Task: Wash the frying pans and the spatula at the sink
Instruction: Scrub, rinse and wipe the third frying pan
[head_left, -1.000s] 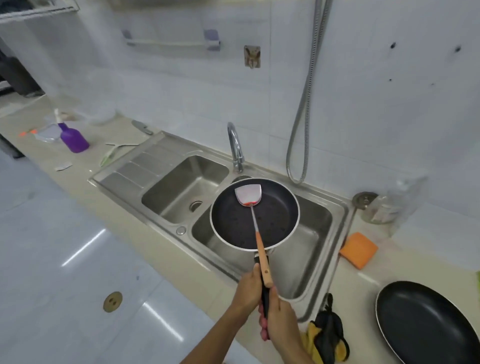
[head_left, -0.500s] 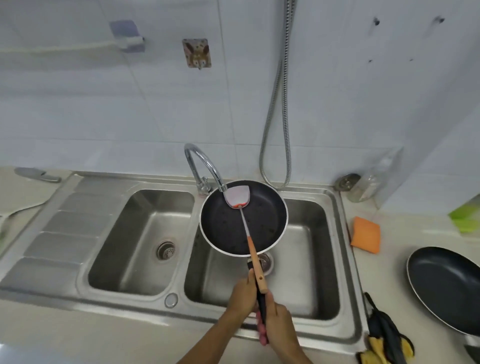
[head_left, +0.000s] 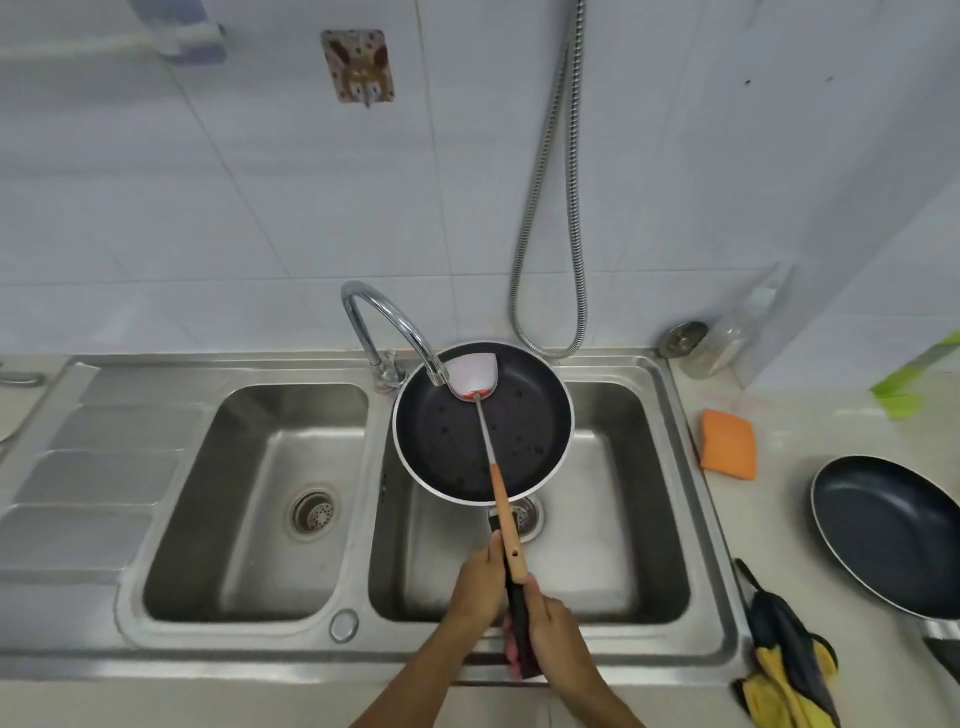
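Fingers of the left hand and the right hand are curled shut around the black handle of a round, dark non-stick frying pan with a pale metal rim, the left nearer the pan, the right just behind it. A metal spatula with a slim steel shaft and an orange wooden grip lies along that handle; its grip end sits between the two hands, though which hand pins it cannot be told. Its flat, shiny blade rests in the far part of the pan with a red smear at its base.

The pan hangs out ahead of the fingers, over the right basin of the brushed stainless double sink, its far edge under the tip of the curved chrome tap. Dark specks dot the matt pan floor.

Compared with half a second ago, pan, spatula and hands keep the same grip and pose; only the view has settled to face the sink more squarely.

Right of the sink, on the pale counter, lie a spongy orange rectangular scrub pad, a second dark non-stick frying pan and crumpled yellow-and-black gloves. A ribbed steel shower hose loops down the white tiled wall behind the sink.
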